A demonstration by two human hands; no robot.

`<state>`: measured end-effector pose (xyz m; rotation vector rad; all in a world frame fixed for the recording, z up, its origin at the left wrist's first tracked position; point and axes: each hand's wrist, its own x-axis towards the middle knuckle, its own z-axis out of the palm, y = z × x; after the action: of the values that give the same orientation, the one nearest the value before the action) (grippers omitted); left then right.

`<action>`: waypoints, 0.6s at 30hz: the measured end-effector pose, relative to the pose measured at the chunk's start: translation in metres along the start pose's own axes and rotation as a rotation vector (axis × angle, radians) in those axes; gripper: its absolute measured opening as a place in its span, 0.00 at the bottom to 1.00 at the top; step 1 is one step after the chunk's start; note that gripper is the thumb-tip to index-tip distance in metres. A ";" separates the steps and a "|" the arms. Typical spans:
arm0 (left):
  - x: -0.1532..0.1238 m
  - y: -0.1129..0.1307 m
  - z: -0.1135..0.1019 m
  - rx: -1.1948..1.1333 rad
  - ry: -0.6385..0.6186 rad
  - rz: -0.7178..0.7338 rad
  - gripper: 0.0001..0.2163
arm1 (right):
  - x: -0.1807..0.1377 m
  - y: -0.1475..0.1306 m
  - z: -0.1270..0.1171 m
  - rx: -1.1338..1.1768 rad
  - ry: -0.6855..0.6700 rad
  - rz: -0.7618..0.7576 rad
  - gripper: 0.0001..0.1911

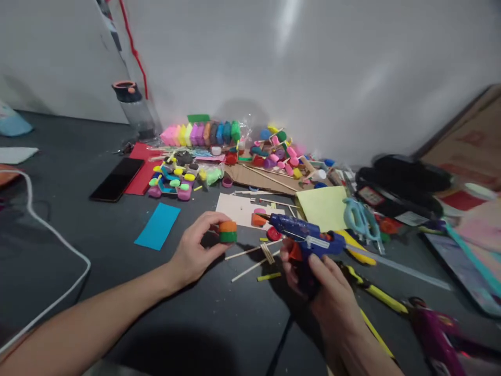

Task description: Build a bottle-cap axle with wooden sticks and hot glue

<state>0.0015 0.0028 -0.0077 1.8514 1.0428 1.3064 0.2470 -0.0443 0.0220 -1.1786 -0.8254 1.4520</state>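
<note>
My left hand (195, 245) pinches a short round piece, orange on top and green below, perhaps two stacked bottle caps (227, 232). Around the handle of a blue hot glue gun (297, 230) my right hand (317, 277) is closed, near its orange trigger. A clear glue stick sticks out of the gun's back. The nozzle points left, over a cream sheet of paper (230, 208) with an orange cap (258, 219) on it. Between my hands lie thin wooden sticks (246, 271), a small bundle of sticks (267, 254) and a red cap (274, 233).
A blue paper strip (158, 227), a black phone (117, 180) and a white cable (58, 235) lie leftward. Colourful clay blocks (201, 134) and a water bottle (136, 109) line the wall. Scissors (362, 219), a yellow-black tool (379, 297) and a purple glue gun (438, 334) are rightward.
</note>
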 end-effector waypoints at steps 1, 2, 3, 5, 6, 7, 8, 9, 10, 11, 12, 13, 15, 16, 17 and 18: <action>0.000 -0.001 0.000 0.003 0.002 0.002 0.13 | 0.000 0.000 0.000 0.028 -0.029 0.019 0.24; 0.000 -0.002 0.000 0.006 0.005 0.003 0.13 | -0.001 0.000 -0.001 0.048 -0.067 0.029 0.26; 0.000 -0.003 0.000 0.009 0.008 0.006 0.13 | -0.001 0.000 -0.001 0.052 -0.110 0.027 0.27; 0.000 -0.004 -0.001 0.013 0.017 0.013 0.13 | -0.003 0.001 -0.001 0.034 -0.181 -0.001 0.29; 0.000 -0.004 -0.002 0.013 0.021 0.016 0.13 | -0.004 0.001 -0.001 0.018 -0.200 -0.019 0.29; 0.000 -0.005 -0.002 0.013 0.025 0.020 0.14 | -0.006 0.002 -0.001 0.001 -0.214 -0.030 0.30; 0.000 -0.006 -0.003 0.012 0.029 0.023 0.14 | -0.008 0.002 -0.001 -0.012 -0.220 -0.037 0.29; 0.000 -0.007 -0.003 0.010 0.034 0.025 0.14 | -0.010 0.003 0.000 -0.021 -0.232 -0.036 0.28; -0.001 -0.008 -0.003 0.008 0.037 0.026 0.15 | -0.012 0.004 0.000 -0.027 -0.252 -0.033 0.28; -0.002 -0.009 -0.004 0.007 0.041 0.027 0.15 | -0.014 0.005 0.000 -0.035 -0.283 -0.031 0.27; -0.002 -0.010 -0.003 0.005 0.043 0.029 0.16 | -0.016 0.007 0.000 -0.048 -0.319 -0.024 0.27; -0.003 -0.011 -0.003 0.001 0.044 0.031 0.16 | -0.018 0.009 0.000 -0.060 -0.351 -0.017 0.27; -0.004 -0.012 -0.003 -0.013 0.038 0.030 0.17 | -0.020 0.013 -0.001 -0.080 -0.387 0.007 0.27; -0.004 -0.013 -0.003 -0.020 0.033 0.028 0.18 | -0.021 0.015 -0.002 -0.085 -0.373 0.026 0.28; -0.005 -0.013 -0.003 -0.023 0.026 0.027 0.19 | -0.023 0.017 -0.004 -0.091 -0.351 0.045 0.28; -0.005 -0.014 -0.003 -0.023 0.019 0.029 0.19 | -0.024 0.018 -0.006 -0.111 -0.323 0.061 0.30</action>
<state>-0.0058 0.0056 -0.0202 1.8471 1.0096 1.3497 0.2466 -0.0725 0.0093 -1.0719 -1.1104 1.6927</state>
